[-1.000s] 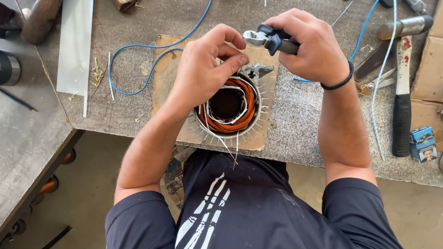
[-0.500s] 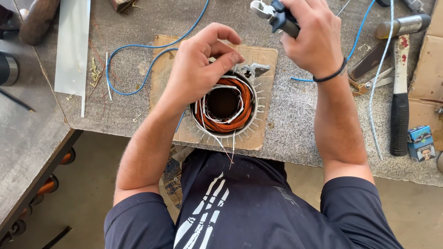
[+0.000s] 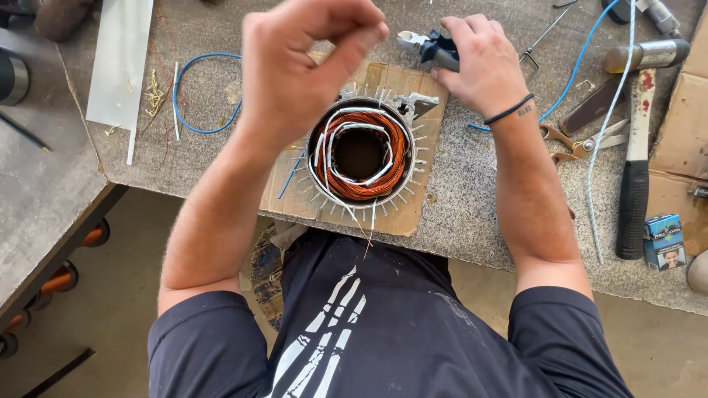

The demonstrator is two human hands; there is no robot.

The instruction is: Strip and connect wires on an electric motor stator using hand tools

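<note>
— What fills the view, biggest first?

— The speckled workbench (image 3: 479,221) runs across the top; on it lies a sheet of cardboard (image 3: 413,214), and on the cardboard sits a round motor stator (image 3: 360,153), its open bore facing up, copper windings coiled inside, white insulating strips poking out around the rim; it stands at the bench's near edge, just in front of the person's dark shirt.

— And the hands?

— The left hand (image 3: 295,70) is raised above the stator, close to the camera; thumb and forefinger are pressed together at the tips as if pinching something very fine; what they pinch I cannot tell; the other fingers curl in. The right hand (image 3: 479,70) rests beyond the stator on the far side of the cardboard; its fingers are wrapped around the dark handles of a pair of side cutters (image 3: 428,46), metal nose pointing left; a black band circles the wrist.

— Anything smaller around?

— To the right, a hammer (image 3: 636,177) with a black grip lies along the bench; scissors (image 3: 579,144) with orange handles lie between it and the right forearm; a blue wire (image 3: 199,96) loops on the left; a small blue box (image 3: 662,242) sits near the hammer's grip end.
</note>
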